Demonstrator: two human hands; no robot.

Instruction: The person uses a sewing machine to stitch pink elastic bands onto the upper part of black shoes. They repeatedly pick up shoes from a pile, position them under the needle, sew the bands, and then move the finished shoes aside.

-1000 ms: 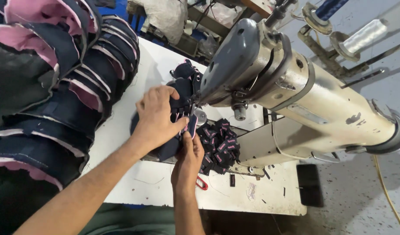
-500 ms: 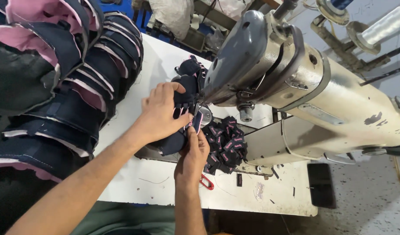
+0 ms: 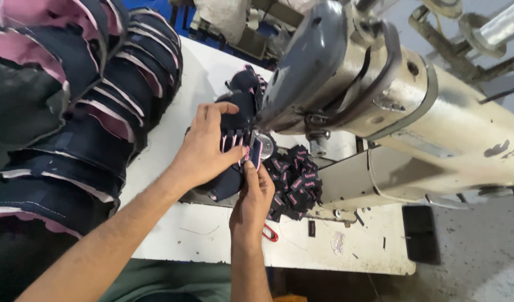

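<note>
Left hand (image 3: 204, 148) spread flat on a dark blue cloth piece (image 3: 230, 178), fingers pressing it down, thumb pointing toward the needle end of the sewing machine (image 3: 380, 89). Not squeezed into a fist; just holding the cloth in place. Right hand (image 3: 252, 193) coming up from below, fingertips pinching a small tag (image 3: 256, 152), dark with pink edges, held upright just beside the left thumb.

Far left: a big stack of shoe parts (image 3: 72, 100), dark blue with pink and white edges, piled in curved rows, spilling over the white table (image 3: 173, 235). Next, toward the middle: the cloth piece under the left hand. Dark blue, soft and bulky, with thin pink stripes showing between the fingers. Lying on the table right below the grey head of the machine, partly tucked under it. More of the same dark cloth sticking up behind the hand.

Just right of the hands: a heap of little tags (image 3: 295, 182), black with pink marks, jumbled together, touching the base of the machine. Below the right hand: a small red clip (image 3: 269, 232) on the table. Further right: the long cream body of the machine, scuffed and worn. Near the table's right edge, small dark scraps scattered about, and a black pedal-like block (image 3: 420, 234) on the grey floor.
</note>
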